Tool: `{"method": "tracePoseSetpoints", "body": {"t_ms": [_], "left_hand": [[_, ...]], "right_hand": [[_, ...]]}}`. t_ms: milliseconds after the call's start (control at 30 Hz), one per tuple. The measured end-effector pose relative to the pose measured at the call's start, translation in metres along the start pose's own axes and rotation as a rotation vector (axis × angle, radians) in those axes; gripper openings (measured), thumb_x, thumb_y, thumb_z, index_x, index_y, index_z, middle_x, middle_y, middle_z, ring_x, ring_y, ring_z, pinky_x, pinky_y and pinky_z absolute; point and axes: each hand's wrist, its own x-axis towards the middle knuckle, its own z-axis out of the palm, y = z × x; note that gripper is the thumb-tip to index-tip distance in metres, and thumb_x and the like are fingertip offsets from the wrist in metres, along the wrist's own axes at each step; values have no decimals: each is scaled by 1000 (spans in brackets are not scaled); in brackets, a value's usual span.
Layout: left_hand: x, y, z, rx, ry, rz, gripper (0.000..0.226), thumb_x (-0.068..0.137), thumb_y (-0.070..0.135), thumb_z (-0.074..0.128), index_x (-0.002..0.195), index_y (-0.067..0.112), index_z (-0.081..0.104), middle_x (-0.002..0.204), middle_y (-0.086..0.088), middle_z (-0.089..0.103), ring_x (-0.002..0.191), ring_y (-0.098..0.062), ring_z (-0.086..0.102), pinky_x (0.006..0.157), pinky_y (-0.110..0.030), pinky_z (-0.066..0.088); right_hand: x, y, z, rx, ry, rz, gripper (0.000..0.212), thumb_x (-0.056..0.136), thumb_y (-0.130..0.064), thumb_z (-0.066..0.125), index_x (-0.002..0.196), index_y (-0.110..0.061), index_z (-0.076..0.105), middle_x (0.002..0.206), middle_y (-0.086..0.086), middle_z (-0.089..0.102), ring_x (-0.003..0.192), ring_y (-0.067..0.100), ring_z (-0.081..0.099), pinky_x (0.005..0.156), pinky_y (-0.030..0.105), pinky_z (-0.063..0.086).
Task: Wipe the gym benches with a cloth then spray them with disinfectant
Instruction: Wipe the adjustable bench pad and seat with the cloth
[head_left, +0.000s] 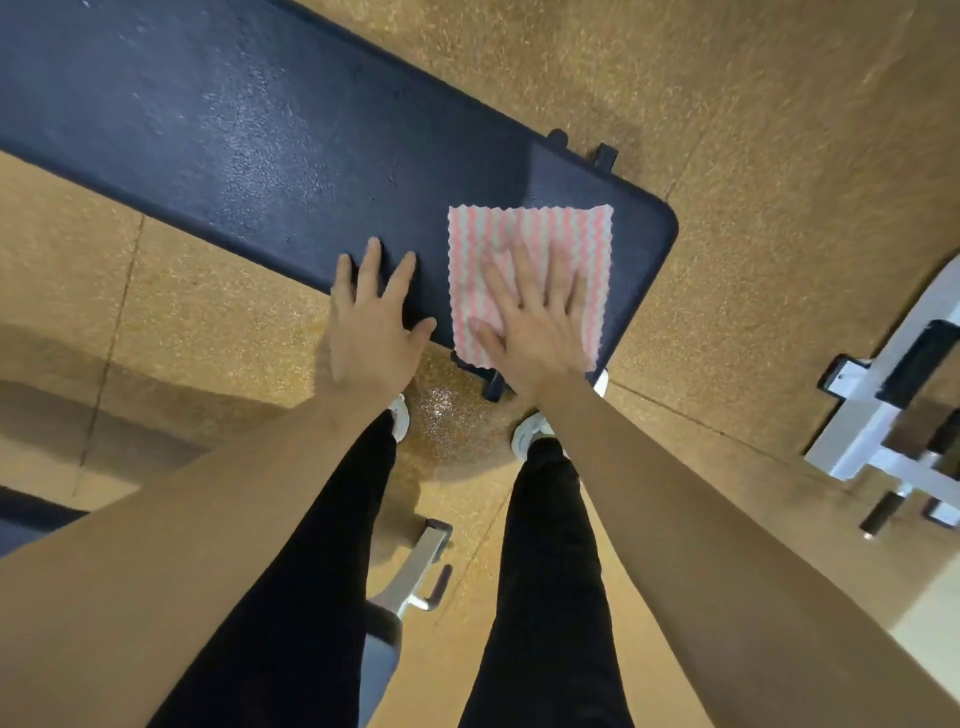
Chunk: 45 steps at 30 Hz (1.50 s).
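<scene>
A long dark blue padded gym bench (249, 135) runs from the upper left to the middle right of the head view. A pink and white striped cloth (524, 234) lies flat on its near right end. My right hand (535, 322) presses on the cloth with straight, spread fingers. My left hand (371, 317) rests with spread fingers on the bench's near edge, just left of the cloth. No spray bottle is in view.
The floor (727, 104) is tan speckled rubber. A white metal gym frame (883, 415) stands at the right. A metal part with a handle (421, 571) lies on the floor between my legs. My black trousers and white shoes are below the bench.
</scene>
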Motion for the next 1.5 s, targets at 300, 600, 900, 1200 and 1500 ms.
{"method": "tracePoseSetpoints", "body": {"t_ms": [300,600,900,1200,1500], "left_hand": [[3,2,16,-50,32,-29,70,96,33,73,158,22,41,173,-14,16,158,-50,7,122,-67,28],[5,4,16,-59,5,-64,70,96,32,73,157,23,40,174,-12,14,159,-48,3,120,-67,31],[2,6,9,-23,-20,-58,70,99,40,68,159,25,37,175,-9,13,159,-46,4,124,-59,32],[0,-1,12,-39,19,-50,68,97,46,67,157,30,40,174,-4,18,160,-40,10,110,-65,46],[-3,-5,5,-49,70,-38,58,99,43,65,154,34,48,172,5,25,161,-28,17,93,-51,59]], "right_hand": [[35,82,-21,-115,82,113,81,93,-81,25,161,-40,9,171,4,6,153,49,0,116,74,3],[20,81,-22,-146,83,132,84,96,-77,26,161,-25,21,167,20,16,152,49,12,117,70,12],[-45,46,12,-126,-59,-98,82,97,-76,27,162,-30,11,169,14,5,153,48,1,114,74,7],[13,43,-9,-225,-30,-203,79,94,-80,20,161,-39,13,171,2,7,154,46,3,116,73,5],[108,26,-44,-184,47,-127,77,98,-75,14,162,-34,0,171,2,-4,156,37,-5,119,70,2]]}}
